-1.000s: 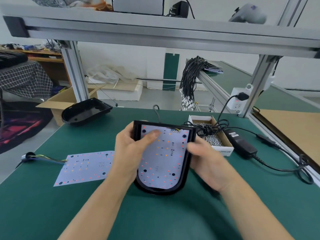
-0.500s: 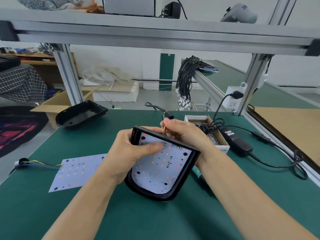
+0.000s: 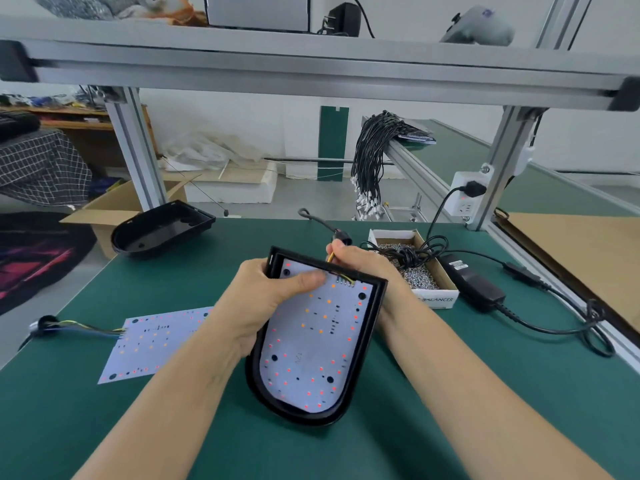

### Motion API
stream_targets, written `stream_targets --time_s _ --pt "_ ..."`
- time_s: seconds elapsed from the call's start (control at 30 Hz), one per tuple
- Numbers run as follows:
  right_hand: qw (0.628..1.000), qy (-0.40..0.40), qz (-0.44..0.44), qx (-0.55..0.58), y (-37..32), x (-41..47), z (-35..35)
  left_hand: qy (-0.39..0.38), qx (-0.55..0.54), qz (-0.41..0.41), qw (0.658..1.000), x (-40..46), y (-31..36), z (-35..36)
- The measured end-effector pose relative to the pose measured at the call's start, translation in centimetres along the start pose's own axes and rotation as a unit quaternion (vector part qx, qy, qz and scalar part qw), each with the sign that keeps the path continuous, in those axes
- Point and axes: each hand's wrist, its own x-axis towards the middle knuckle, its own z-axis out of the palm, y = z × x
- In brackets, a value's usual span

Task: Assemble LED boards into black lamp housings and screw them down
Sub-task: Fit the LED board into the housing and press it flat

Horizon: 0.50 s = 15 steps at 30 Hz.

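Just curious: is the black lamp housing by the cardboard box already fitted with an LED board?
No, the spare black lamp housing sits empty, showing only its bare interior.

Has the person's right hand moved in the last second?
Yes. The right hand has left the lamp housing's right side and gone up behind its top edge, nearer the screw box, pinching the wires.

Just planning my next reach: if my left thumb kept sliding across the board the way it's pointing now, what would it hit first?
Probably the wire leads soldered at the LED board's top edge; the left hand's thumb lies flat pointing at them, with the housing's right wall beyond.
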Motion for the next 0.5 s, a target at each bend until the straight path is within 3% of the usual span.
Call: stream_targets --time_s 0.1,0.2,0.3,0.37,0.43,0.5 --pt "1.0 -0.007 -0.023 0.007 0.5 0.3 -0.2 -0.016 0.022 -0.018 0.999 0.3 0.5 -0.1" --pt "0.997 -0.042 -0.049 0.034 0.2 0.2 -0.5 -0.054 0.026 0.085 0.995 0.0 0.7 -0.2" --pt "0.988 -0.125 0.07 0.053 -0.8 0.3 -1.4 -0.089 0.034 0.157 0.983 -0.4 0.2 -0.8" --pt "0.979 -0.152 0.137 0.0 -0.6 1.1 -1.9 -0.112 0.042 0.166 0.979 -0.5 0.1 -1.3" --pt "0.97 -0.169 0.166 -0.063 -0.1 1.6 -1.4 -0.149 0.061 0.169 0.972 -0.7 0.1 -1.2" --pt "0.974 -0.157 0.161 -0.04 -0.4 1.8 -0.5 -0.187 0.073 0.169 0.965 -0.9 0.3 -1.2"
